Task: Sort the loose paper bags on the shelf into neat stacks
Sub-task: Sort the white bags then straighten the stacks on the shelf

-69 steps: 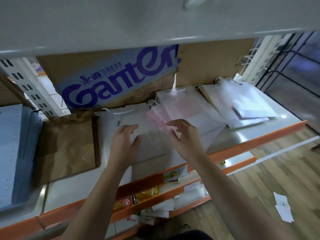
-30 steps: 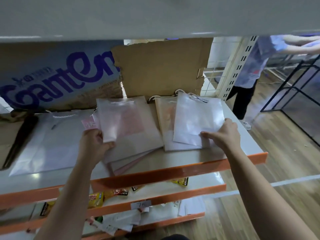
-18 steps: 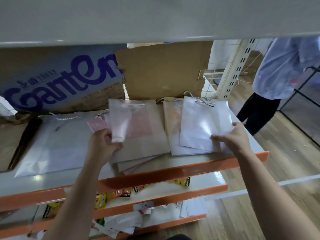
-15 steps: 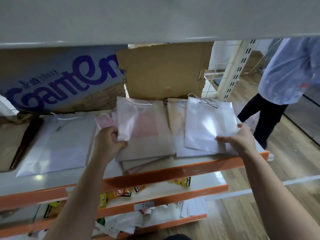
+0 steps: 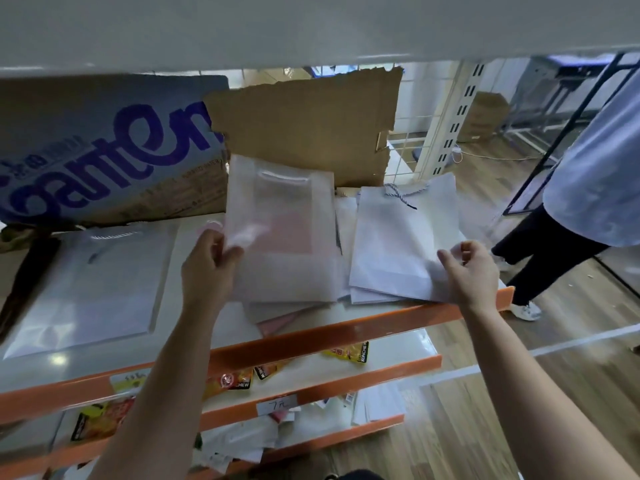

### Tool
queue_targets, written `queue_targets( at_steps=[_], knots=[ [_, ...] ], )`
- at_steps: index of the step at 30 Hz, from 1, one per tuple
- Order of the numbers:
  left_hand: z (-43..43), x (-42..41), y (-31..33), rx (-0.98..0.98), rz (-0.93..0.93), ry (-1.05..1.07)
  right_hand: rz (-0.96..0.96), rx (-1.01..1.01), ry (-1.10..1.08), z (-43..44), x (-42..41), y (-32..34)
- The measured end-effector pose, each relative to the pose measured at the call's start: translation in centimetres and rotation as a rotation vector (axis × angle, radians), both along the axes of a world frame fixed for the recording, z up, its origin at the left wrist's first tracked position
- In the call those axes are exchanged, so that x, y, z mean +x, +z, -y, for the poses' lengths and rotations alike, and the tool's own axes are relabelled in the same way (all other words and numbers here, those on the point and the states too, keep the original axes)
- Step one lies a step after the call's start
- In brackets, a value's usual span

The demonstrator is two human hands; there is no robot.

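My left hand (image 5: 207, 268) pinches the left edge of a translucent white bag with a pink insert (image 5: 284, 237), its far end tilted up off the pile beneath it. My right hand (image 5: 471, 268) pinches the lower right corner of a white paper bag with a twisted cord handle (image 5: 398, 237), which tops a small stack at the shelf's right end. A larger white bag (image 5: 93, 282) lies flat on the left of the shelf (image 5: 346, 332).
A blue-printed carton (image 5: 104, 150) and torn brown cardboard (image 5: 304, 126) stand behind the bags. An upper shelf (image 5: 311, 26) hangs low overhead. Lower shelves (image 5: 311, 382) hold snack packets and loose papers. A person in a light shirt (image 5: 595, 168) stands at the right.
My left hand has lifted the translucent bag higher off its pile. My right hand has closed on the white bag's corner. The person at the right has shifted, and the view has drawn closer.
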State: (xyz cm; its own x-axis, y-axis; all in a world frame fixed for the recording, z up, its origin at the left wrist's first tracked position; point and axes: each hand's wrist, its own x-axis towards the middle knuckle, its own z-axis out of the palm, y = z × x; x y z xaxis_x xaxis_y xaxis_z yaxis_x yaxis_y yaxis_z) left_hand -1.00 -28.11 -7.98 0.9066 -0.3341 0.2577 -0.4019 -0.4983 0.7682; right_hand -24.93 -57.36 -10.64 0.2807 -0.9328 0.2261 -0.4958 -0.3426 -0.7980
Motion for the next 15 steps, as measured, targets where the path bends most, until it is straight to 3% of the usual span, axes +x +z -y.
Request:
queue_targets(
  at_steps=[3, 9, 15],
  knots=[
    [-0.9, 0.2, 0.1, -0.178, -0.102, 0.043, 0.089, -0.029, 0.017, -0.1, 0.2, 0.5],
    [-3.8, 0.8, -0.4, -0.262, -0.110, 0.127, 0.150, -0.137, 0.064, -1.3, 2.3, 1.9],
    [-6.4, 1.6, -0.5, -0.314, -0.075, 0.216, 0.227, -0.038, 0.194, -4.2, 5.2, 2.2]
  ],
)
